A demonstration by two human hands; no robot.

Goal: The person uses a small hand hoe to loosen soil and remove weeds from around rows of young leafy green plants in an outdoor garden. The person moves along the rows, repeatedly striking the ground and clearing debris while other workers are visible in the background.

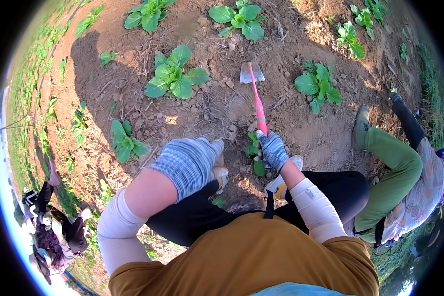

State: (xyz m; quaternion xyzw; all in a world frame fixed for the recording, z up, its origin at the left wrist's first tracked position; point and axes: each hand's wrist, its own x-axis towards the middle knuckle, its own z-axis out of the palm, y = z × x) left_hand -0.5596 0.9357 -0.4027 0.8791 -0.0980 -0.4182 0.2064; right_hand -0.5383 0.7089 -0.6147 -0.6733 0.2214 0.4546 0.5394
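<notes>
My right hand (273, 152), in a grey-blue knitted glove, is closed around the pink handle of a small hoe (259, 111). The tool points away from me, and its flat metal blade (252, 74) rests at the soil between two rows of leafy plants. Just under the right hand grows a small green seedling (253, 149), partly covered by the glove. My left hand (190, 160), gloved the same way, is low over the soil with its fingers curled inward; whatever they hold, if anything, is hidden. Dry, straw-like weeds (227, 104) lie just beyond it.
Leafy green plants stand around me: one ahead left (173, 75), one ahead right (318, 86), another near my left arm (126, 141). My shoe (281, 182) is beside the seedling. A person in green trousers (392, 165) crouches at right; people (59, 232) are at far left.
</notes>
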